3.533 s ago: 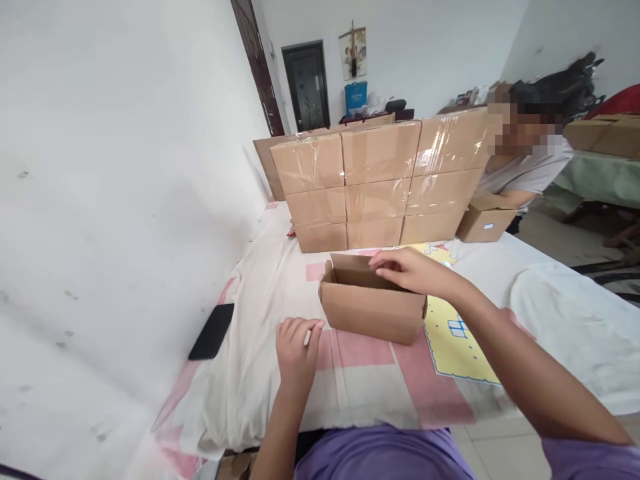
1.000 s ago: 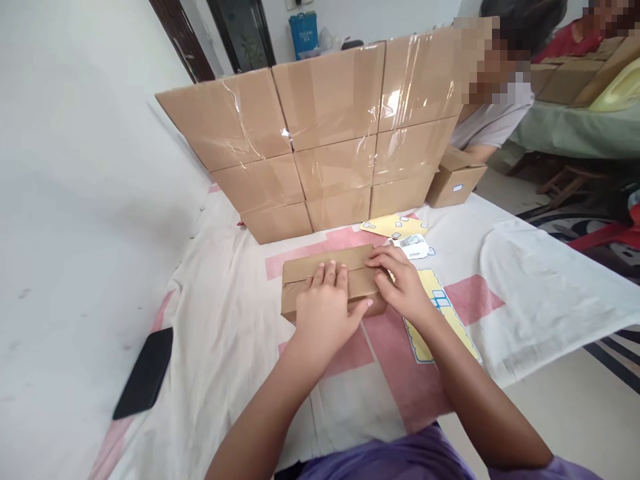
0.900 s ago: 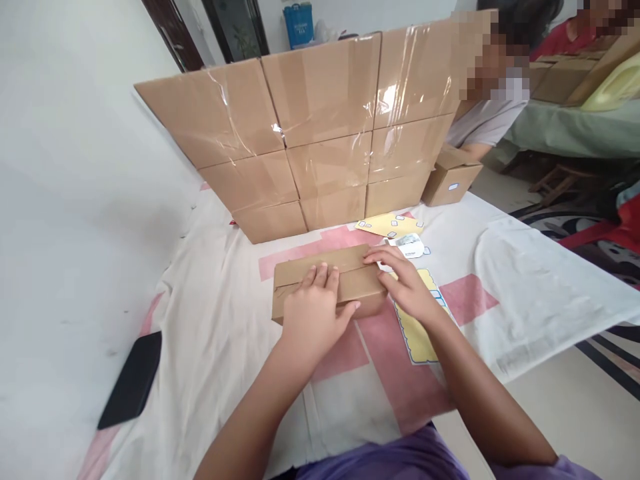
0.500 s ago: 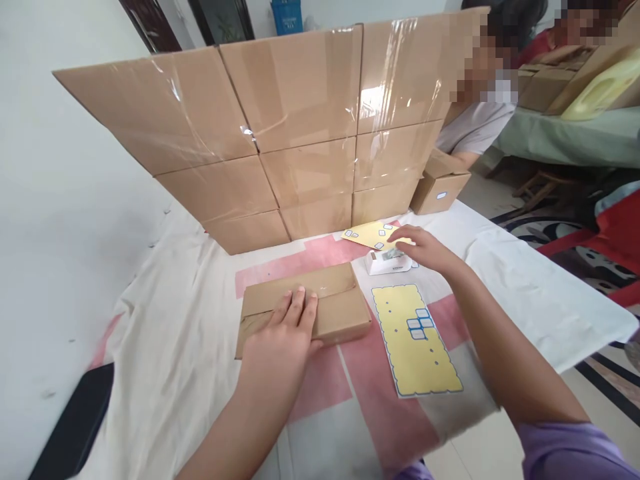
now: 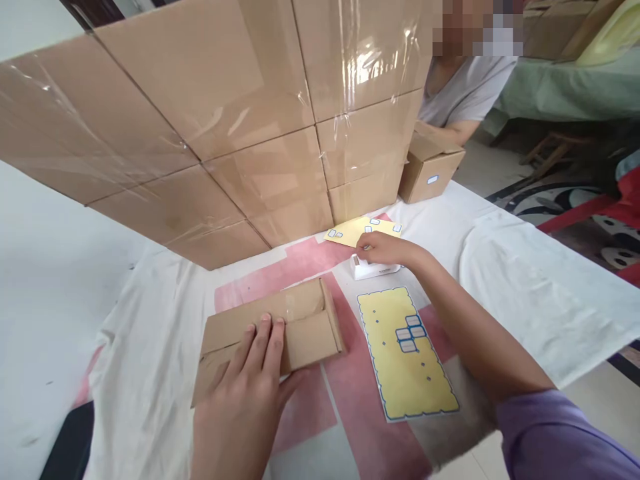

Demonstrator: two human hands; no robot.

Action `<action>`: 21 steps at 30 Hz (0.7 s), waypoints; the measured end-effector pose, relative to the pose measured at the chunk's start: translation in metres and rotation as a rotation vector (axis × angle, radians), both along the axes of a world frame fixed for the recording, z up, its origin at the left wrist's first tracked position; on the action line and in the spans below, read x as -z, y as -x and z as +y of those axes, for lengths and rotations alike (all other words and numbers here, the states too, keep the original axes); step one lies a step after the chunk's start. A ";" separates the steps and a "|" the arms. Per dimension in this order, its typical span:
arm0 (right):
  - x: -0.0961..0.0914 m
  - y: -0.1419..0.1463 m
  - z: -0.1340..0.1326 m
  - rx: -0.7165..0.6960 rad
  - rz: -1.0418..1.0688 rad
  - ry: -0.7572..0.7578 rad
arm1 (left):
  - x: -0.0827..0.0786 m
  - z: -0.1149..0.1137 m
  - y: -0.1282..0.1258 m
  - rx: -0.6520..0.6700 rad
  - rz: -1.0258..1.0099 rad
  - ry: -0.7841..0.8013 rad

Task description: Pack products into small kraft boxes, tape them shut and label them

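A small brown cardboard box (image 5: 300,320) lies closed on the cloth-covered table, its right end flap standing up a little. My left hand (image 5: 250,387) rests flat on the box lid, fingers stretched out. My right hand (image 5: 383,248) reaches past the box and closes its fingers on a small white tape dispenser (image 5: 373,268). A yellow sticker sheet (image 5: 406,353) with a few blue-edged labels lies to the right of the box. A second yellow sheet (image 5: 360,230) lies just beyond the dispenser.
A wall of taped cardboard boxes (image 5: 225,120) stands stacked behind the work spot. A single small box (image 5: 430,170) sits at the stack's right, near another person (image 5: 465,93) seated there. A black phone (image 5: 70,443) lies at the table's left edge.
My right hand left the box and went to the white dispenser, closing on it. The left hand stayed flat on the lid. The view came closer and lower.
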State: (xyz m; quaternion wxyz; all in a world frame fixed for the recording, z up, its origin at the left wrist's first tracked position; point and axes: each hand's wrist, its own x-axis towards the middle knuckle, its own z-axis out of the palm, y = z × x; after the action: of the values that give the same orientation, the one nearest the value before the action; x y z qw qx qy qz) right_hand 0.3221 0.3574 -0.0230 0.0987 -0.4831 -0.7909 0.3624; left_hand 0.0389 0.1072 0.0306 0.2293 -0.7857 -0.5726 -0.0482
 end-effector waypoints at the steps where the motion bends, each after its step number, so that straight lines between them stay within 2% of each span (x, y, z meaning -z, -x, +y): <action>1: -0.002 0.000 0.000 -0.006 -0.011 0.025 | -0.001 0.001 -0.002 -0.012 0.016 -0.010; 6: -0.012 -0.001 -0.002 -0.065 -0.017 0.059 | 0.006 0.009 -0.011 -0.044 -0.016 -0.067; 10: -0.007 -0.001 0.002 -0.067 0.027 0.112 | 0.021 0.007 -0.018 -0.113 -0.103 -0.076; 13: -0.002 -0.002 0.006 -0.033 0.063 0.172 | 0.027 0.003 -0.025 -0.062 -0.212 -0.151; 15: 0.001 -0.004 0.008 -0.021 0.096 0.184 | 0.029 0.000 -0.035 0.062 -0.312 -0.257; 17: 0.003 -0.005 0.009 -0.054 0.139 0.172 | 0.034 0.000 -0.055 0.298 -0.434 -0.313; 19: 0.004 -0.007 0.010 -0.113 0.183 0.158 | 0.043 0.004 -0.083 0.554 -0.549 -0.210; 20: 0.004 -0.007 0.010 -0.136 0.200 0.154 | 0.049 0.009 -0.100 0.627 -0.598 -0.097; 21: 0.004 -0.007 0.010 -0.146 0.212 0.150 | 0.055 0.016 -0.116 0.634 -0.633 0.009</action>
State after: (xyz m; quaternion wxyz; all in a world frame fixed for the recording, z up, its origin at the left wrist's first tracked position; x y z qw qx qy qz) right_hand 0.3295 0.3673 -0.0274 0.1185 -0.3895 -0.7798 0.4757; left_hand 0.1551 0.1234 -0.0240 0.0133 -0.8699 -0.3456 -0.3517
